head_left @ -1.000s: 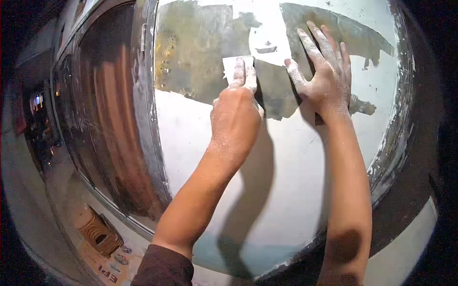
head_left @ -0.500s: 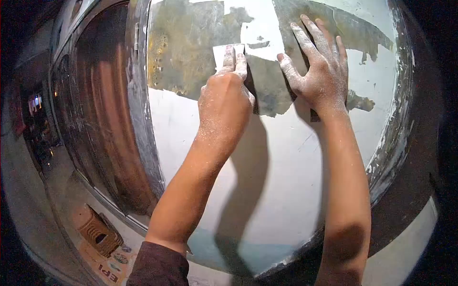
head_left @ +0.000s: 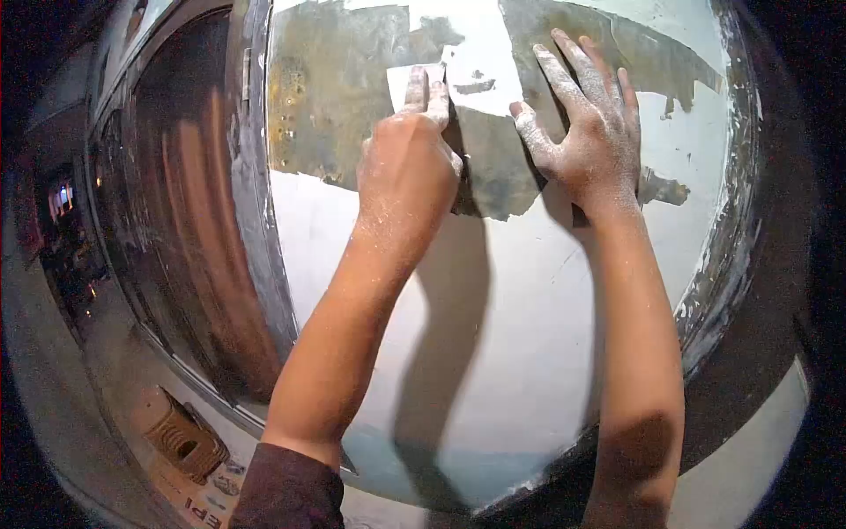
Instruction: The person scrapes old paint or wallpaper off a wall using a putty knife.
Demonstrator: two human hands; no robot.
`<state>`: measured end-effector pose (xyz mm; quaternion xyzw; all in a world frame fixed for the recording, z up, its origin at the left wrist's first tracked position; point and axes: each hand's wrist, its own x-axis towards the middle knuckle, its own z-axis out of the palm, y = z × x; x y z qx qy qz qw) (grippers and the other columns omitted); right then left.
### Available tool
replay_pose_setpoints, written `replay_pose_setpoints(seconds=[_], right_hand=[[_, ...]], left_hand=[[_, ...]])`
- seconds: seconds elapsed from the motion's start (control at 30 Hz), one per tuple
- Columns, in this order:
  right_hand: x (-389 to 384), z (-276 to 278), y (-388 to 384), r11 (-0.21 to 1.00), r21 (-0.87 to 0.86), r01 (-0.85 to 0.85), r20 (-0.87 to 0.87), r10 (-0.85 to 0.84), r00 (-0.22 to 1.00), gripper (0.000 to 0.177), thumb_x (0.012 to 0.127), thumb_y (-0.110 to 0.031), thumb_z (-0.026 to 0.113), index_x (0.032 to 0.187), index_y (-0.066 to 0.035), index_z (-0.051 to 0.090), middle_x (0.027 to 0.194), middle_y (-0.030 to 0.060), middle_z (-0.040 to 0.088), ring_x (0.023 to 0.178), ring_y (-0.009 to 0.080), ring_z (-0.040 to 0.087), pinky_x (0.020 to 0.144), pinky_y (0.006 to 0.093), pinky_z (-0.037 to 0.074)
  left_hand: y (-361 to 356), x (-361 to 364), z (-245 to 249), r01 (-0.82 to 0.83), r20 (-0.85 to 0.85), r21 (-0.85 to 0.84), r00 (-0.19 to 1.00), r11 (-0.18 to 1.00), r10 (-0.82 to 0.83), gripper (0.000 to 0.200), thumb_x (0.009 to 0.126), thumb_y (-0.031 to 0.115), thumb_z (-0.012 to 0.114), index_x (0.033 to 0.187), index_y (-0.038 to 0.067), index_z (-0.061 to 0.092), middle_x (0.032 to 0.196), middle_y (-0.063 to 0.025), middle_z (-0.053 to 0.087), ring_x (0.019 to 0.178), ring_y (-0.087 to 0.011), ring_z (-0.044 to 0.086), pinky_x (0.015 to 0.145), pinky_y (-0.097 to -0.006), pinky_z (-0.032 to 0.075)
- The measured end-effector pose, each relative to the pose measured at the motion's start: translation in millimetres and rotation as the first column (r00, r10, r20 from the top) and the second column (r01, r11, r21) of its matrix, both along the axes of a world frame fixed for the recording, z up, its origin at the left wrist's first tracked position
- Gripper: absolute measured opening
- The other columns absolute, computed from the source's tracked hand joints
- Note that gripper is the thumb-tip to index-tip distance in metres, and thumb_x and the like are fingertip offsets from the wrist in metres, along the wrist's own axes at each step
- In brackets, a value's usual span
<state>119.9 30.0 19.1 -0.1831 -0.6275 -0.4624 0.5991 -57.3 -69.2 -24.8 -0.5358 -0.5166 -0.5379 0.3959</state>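
My left hand (head_left: 410,159) is raised against a white wall panel (head_left: 520,335) with dark olive-grey bare patches (head_left: 344,97). Two of its fingers lie along a thin, flat white rectangular piece (head_left: 402,86), pressing it to the patch, while the other fingers curl underneath. Whether this piece is a scraper or folded abrasive I cannot tell. To its right, my right hand (head_left: 592,132) rests on the panel with fingers spread, holding nothing. White dust coats both hands. Ragged white edges border the patches, and a bright white area (head_left: 483,66) lies between the hands.
Left of the panel stands a grey frame (head_left: 257,167) beside a dark door or window with a reddish-brown curtain (head_left: 207,212). A brown stack of stools (head_left: 183,436) sits on the floor at lower left. A rough, flaking edge (head_left: 736,203) runs down the panel's right side.
My left hand has slid slightly up and to the left with the white piece. My right hand stays in nearly the same spot on the panel.
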Motion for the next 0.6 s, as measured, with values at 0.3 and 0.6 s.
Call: replay_pose_setpoints(seconds=[0.3,0.6], right_hand=[[0,2,2,1.0,0.018,0.009,-0.024,-0.009,1.0,0.06,0.091,-0.05,0.069,0.143,-0.019,0.066,0.159,0.0028,0.053,0.15,0.0256,0.043,0.127,0.0542,0.027],[1,3,3,0.999,-0.028,0.024,-0.009,-0.024,1.0,0.061,0.094,-0.048,0.067,0.148,-0.021,0.061,0.163,0.0017,0.049,0.153,0.0249,0.04,0.128,0.054,0.025]], left_hand=[[3,-19,30,-0.009,-0.095,-0.003,0.995,1.0,0.009,0.024,0.084,0.002,0.058,0.097,-0.004,0.076,0.092,-0.0312,0.071,0.088,-0.049,0.072,0.084,-0.0539,0.059],[1,-21,20,0.174,-0.112,0.009,0.979,0.985,-0.172,0.046,0.086,0.001,0.059,0.132,0.001,0.069,0.147,-0.0234,0.058,0.105,-0.0436,0.071,0.091,-0.0498,0.058]])
